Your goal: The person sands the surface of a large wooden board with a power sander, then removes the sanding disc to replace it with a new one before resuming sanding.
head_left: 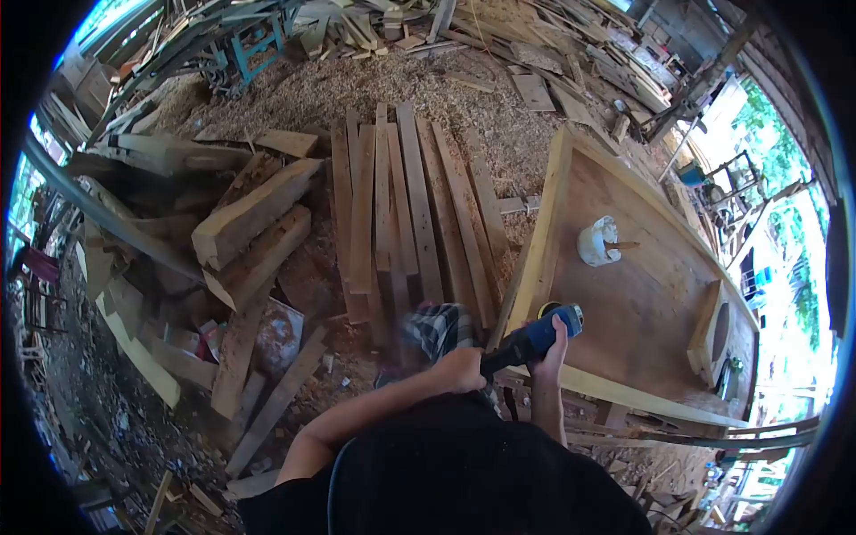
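Observation:
A blue and black power tool (533,341) lies across in front of my body, its blue head over the near left corner of a wood-framed panel (615,303). My left hand (461,370) is closed at the tool's black rear end. Around the blue front part, my right hand (551,346) is wrapped, with the thumb on top. The tool's underside is hidden. Just beyond my left hand is a checkered cloth (439,328). On the panel stands a white container (598,242) with a wooden stick in it.
Long boards (410,205) lie side by side ahead. Thick timber beams (257,214) are piled at the left. A round-topped wooden piece (711,334) sits at the panel's right end. Sawdust (419,85) and scrap wood cover the ground beyond, near a blue-green metal stand (256,55).

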`<state>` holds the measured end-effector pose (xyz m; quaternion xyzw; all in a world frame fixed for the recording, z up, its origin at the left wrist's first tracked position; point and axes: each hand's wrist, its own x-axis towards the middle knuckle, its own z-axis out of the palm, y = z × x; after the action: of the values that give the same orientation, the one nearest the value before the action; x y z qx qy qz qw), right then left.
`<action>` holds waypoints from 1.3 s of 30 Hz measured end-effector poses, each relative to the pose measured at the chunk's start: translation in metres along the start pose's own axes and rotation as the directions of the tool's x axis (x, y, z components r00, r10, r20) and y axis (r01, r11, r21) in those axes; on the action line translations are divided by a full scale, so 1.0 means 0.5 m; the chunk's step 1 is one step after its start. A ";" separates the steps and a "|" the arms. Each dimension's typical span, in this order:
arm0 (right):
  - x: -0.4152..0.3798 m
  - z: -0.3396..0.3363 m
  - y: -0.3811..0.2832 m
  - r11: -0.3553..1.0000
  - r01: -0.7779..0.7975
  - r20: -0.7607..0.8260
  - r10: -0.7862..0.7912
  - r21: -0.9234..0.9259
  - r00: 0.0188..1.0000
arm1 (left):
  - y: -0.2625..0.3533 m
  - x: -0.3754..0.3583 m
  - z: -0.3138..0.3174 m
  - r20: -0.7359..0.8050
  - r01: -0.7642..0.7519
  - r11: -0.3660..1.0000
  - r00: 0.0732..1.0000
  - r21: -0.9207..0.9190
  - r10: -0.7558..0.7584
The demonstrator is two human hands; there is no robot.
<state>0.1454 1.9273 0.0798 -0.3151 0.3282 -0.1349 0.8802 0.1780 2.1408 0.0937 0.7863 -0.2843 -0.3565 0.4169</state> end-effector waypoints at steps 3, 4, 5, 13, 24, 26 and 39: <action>0.015 0.027 0.006 0.998 0.019 0.001 -0.020 0.060 1.000 | -0.004 0.026 -0.027 0.031 0.000 0.999 1.000 0.050 -0.001; 0.026 0.033 0.007 0.997 -0.003 0.001 0.003 0.078 1.000 | 0.005 0.029 -0.048 0.051 -0.017 0.999 0.999 0.051 0.015; 0.032 0.034 0.005 0.995 -0.016 -0.006 0.016 0.102 1.000 | 0.002 0.040 -0.061 0.076 -0.029 0.997 0.997 0.077 0.023; 0.154 0.156 -0.009 0.986 0.029 -0.044 -0.022 0.165 0.999 | 0.052 0.156 -0.213 0.140 0.077 0.996 0.987 0.044 -0.082; 0.306 0.249 -0.036 0.954 0.110 -0.263 -0.034 0.279 0.964 | 0.063 0.339 -0.374 0.249 0.020 0.995 0.968 0.096 -0.044; 0.356 0.287 -0.072 0.941 0.065 -0.289 0.036 0.331 0.957 | 0.093 0.377 -0.397 0.224 0.055 0.991 0.971 0.121 -0.081; 0.456 0.332 -0.077 0.965 0.257 -0.513 -0.245 -0.050 0.823 | 0.082 0.488 -0.458 0.225 0.048 0.985 0.971 0.165 -0.085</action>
<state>0.4247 1.8739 0.0895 -0.2986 0.5056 -0.3321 0.7382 0.4968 2.0427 0.1413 0.7794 -0.3317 -0.4354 0.3049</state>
